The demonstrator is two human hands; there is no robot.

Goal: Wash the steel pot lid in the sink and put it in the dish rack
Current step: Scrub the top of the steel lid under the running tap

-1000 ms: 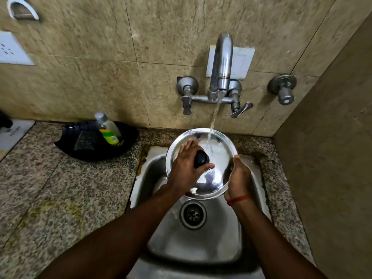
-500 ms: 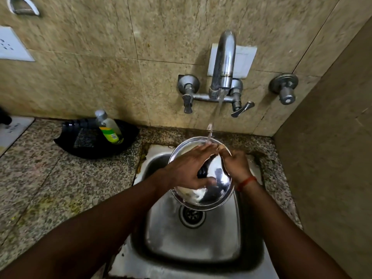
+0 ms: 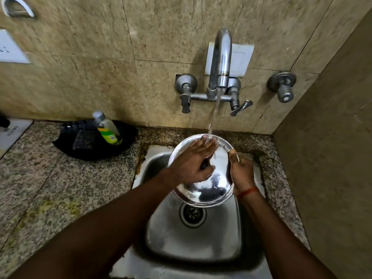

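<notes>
Head view: steel sink (image 3: 193, 244) lower centre; tap (image 3: 220, 61) above, running. Steel pot lid (image 3: 209, 188) held tilted over drain, centre frame, under stream. Left hand (image 3: 191, 164) spread flat on lid face, not clamped, knob mostly hidden beneath. Right hand (image 3: 241, 172) clamped on right rim. Likely stiff, light, slippery when wet; best grip judged rim plus knob. Dish rack not visible.

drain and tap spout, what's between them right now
In the head view, the steel pot lid is held between the drain and tap spout, with the left hand on it under the water stream.
</notes>
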